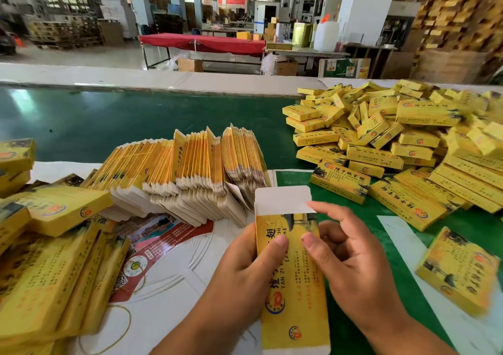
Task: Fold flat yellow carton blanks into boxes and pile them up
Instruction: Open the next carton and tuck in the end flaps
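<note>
Two hands hold one carton blank (292,278) upright at near centre. Left hand (245,270) grips its left edge, thumb on the printed face. Right hand (353,262) pinches the right edge, forefinger touching the white top flap. Flat blanks (190,172) stand fanned just beyond; folded boxes (394,136) heaped far right on the green worktop (136,120).

The carton blank (292,278) you see at lower centre is yellow with black and red print, a round red-and-blue logo and a white top flap. The folded boxes (402,136) at upper right are the same yellow. The worktop (136,120) is dark green, with white sheets at the bottom. A red cloth (202,43) drapes the table at upper centre.
</note>
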Demonstrator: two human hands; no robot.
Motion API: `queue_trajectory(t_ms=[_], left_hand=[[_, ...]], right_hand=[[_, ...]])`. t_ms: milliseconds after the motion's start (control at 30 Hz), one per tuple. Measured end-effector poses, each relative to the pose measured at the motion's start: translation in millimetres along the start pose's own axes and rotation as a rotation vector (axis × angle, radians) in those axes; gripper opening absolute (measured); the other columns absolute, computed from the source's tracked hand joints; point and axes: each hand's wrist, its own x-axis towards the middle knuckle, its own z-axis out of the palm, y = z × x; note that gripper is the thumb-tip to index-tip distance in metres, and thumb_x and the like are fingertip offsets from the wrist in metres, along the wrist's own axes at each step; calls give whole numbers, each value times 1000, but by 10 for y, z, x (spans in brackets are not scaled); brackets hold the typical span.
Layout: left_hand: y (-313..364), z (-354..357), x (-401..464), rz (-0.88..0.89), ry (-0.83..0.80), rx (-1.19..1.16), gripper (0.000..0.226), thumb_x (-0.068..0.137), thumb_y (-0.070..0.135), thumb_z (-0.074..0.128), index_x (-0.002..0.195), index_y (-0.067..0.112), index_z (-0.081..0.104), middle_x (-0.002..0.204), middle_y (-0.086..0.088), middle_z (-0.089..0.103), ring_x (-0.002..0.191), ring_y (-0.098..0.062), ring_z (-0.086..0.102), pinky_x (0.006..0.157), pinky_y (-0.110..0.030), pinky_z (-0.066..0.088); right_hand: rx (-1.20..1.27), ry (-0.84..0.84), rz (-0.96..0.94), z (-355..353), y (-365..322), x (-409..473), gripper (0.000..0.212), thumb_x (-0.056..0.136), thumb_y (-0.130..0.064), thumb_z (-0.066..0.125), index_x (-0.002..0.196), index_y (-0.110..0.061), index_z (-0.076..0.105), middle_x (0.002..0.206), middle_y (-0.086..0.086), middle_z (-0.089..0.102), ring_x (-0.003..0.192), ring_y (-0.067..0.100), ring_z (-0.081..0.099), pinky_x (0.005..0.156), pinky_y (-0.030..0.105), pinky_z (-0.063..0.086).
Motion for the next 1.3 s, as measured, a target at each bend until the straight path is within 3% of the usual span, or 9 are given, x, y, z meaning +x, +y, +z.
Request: queue_trajectory(t_ms=[133,300,467,767,867,1000,1133,1233,1300], left_hand=[[-24,-7,-12,20,1,64,19,87,40,55,99,37,69,94,-7,75,85,-25,73,68,-36,59],[-43,16,-31,95,-2,152,19,87,42,61,106,39,61,97,-6,74,88,-27,73,74,-49,60],[-3,7,-35,220,28,99,51,83,19,71,121,44,49,100,-5,73,85,-29,73,67,-41,60],[23,-56,22,201,-26,81,30,77,9,74,102,11,58,96,-18,72,84,-36,72,65,-36,59],[32,-42,28,171,-29,113,25,77,8,75,89,-1,55,82,-16,73,75,-29,73,61,-29,58],[70,-36,25,163,-24,194,16,76,15,68,73,2,59,70,-12,74,66,-16,72,56,-19,54],[86,-62,35,250,84,334,18,72,28,71,78,12,67,74,-17,71,68,-30,70,59,-32,59],[86,-94,55,243,107,278,45,70,28,74,112,36,60,87,-11,73,85,-49,63,71,-59,56],[85,-135,79,218,99,245,67,67,28,77,127,41,49,95,-8,75,92,-55,59,74,-65,53]], right_hand=[[-20,-57,-29,-53,41,36,13,86,-40,64,97,-33,63,63,6,57,54,18,53,46,26,44],[-69,-112,-53,-86,85,71,22,90,-41,56,74,-27,59,54,-3,47,49,8,44,47,21,38],[23,-169,-5,-111,96,102,25,92,-37,55,72,-21,59,57,0,52,51,9,51,49,23,42],[43,-140,51,-105,104,101,34,92,-40,52,71,-14,50,57,7,43,49,17,41,46,33,35],[37,-147,39,-105,106,94,34,91,-39,54,70,-12,50,55,6,43,48,16,41,45,32,34],[27,-184,38,-109,134,86,42,90,-41,56,70,-5,50,54,12,40,48,16,39,44,31,31],[31,-193,71,-129,120,86,16,89,-33,67,92,-21,57,62,0,61,56,8,56,51,19,43],[146,-210,227,-162,128,101,55,81,-34,71,130,-37,44,86,13,76,78,22,74,64,27,57],[155,-233,267,-173,106,114,64,80,-33,71,137,-37,41,88,14,76,81,24,74,66,27,58]])
